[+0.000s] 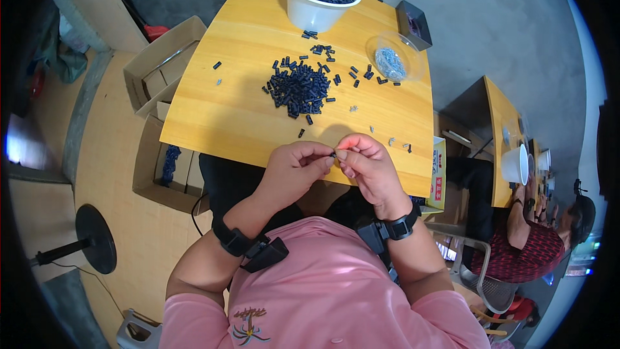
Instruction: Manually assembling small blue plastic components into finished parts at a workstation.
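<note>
Both my hands meet over the table's near edge. My left hand [298, 167] pinches a small black plastic piece [334, 154] between thumb and fingertips. My right hand [369, 167] closes its thumb and forefinger at the same piece from the other side; whether it also grips a tiny metal part there is too small to tell. Just beyond my hands lies a heap of small black cylindrical pieces [299, 88]. A few tiny silvery metal parts [354, 108] are scattered on the wood to its right.
On the yellow wooden table [219, 116] stand a white tub [316, 16] full of black pieces, a clear dish [413, 68] of metal bits and a dark box [413, 24]. Cardboard boxes [152, 155] sit at the left. Another person [526, 245] sits at a table on the right.
</note>
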`<act>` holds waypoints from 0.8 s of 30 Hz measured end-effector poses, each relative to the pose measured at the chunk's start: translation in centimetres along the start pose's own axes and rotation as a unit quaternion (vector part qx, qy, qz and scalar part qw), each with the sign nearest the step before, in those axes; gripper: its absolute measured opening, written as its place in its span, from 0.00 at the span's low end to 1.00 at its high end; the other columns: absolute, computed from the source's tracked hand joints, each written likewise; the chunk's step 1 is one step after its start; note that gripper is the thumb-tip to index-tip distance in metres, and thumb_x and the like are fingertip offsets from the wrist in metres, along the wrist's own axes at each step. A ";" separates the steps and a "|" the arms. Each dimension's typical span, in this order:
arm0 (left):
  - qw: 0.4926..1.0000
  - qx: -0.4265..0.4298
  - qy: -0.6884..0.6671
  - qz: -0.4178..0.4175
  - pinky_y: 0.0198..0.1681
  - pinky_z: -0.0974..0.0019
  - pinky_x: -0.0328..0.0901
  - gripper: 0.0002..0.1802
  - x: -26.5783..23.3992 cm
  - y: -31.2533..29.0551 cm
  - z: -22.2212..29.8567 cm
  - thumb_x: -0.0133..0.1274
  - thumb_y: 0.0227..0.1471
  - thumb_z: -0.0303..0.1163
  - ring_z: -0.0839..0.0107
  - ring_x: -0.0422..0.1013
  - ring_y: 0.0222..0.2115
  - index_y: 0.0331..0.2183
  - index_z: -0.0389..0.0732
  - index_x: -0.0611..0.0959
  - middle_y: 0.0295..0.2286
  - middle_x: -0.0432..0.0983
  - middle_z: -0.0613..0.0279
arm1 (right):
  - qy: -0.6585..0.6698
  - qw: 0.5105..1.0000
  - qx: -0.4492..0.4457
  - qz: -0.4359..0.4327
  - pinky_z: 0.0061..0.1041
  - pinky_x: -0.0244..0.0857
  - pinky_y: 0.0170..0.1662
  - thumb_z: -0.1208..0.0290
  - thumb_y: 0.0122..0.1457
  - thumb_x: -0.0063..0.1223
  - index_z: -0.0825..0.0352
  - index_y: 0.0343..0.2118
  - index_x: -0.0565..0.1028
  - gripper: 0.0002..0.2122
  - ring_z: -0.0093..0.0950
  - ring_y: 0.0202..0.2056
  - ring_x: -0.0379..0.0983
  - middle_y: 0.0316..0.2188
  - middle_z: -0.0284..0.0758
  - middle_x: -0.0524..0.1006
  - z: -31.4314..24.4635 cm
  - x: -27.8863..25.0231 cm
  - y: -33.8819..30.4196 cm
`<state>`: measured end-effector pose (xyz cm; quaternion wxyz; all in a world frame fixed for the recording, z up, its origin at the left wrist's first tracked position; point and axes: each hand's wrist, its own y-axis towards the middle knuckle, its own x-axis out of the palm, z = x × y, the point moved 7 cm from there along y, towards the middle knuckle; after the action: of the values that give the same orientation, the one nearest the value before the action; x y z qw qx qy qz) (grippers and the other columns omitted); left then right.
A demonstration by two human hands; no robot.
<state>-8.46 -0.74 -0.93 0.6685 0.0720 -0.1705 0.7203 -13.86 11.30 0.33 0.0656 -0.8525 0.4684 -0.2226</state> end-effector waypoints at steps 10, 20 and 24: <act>0.999 0.007 0.045 0.011 0.27 0.78 0.64 0.11 -0.6 -0.2 0.0 0.54 0.48 0.27 0.82 0.69 0.23 0.35 0.32 0.79 0.24 0.75 0.65 | -0.242 0.955 -0.167 0.021 0.14 0.57 0.25 0.81 0.50 0.54 0.68 0.29 0.73 0.03 0.14 0.22 0.64 0.22 0.27 0.72 -2.0 1.1 -0.6; 0.996 -0.081 0.022 0.018 0.30 0.79 0.64 0.09 -1.7 -1.1 -0.6 0.52 0.51 0.27 0.81 0.68 0.25 0.35 0.34 0.79 0.26 0.75 0.66 | -0.534 0.744 -0.400 -0.030 0.29 0.63 0.34 0.82 0.38 0.56 0.71 0.33 0.71 0.15 0.38 0.31 0.67 0.29 0.41 0.70 -3.6 6.2 -3.1; 0.994 -0.102 -0.024 0.028 0.33 0.78 0.66 0.10 -2.3 -1.6 -1.2 0.52 0.51 0.28 0.79 0.71 0.27 0.35 0.34 0.79 0.29 0.76 0.65 | -0.560 0.719 -0.411 -0.027 0.29 0.63 0.34 0.81 0.39 0.57 0.71 0.33 0.71 0.14 0.38 0.32 0.67 0.30 0.41 0.70 -3.2 6.3 -3.0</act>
<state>-6.55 -2.39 -2.58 0.6479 0.0159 -0.2615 0.7152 -10.03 8.03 6.19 -0.0469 -0.7770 0.3683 0.5084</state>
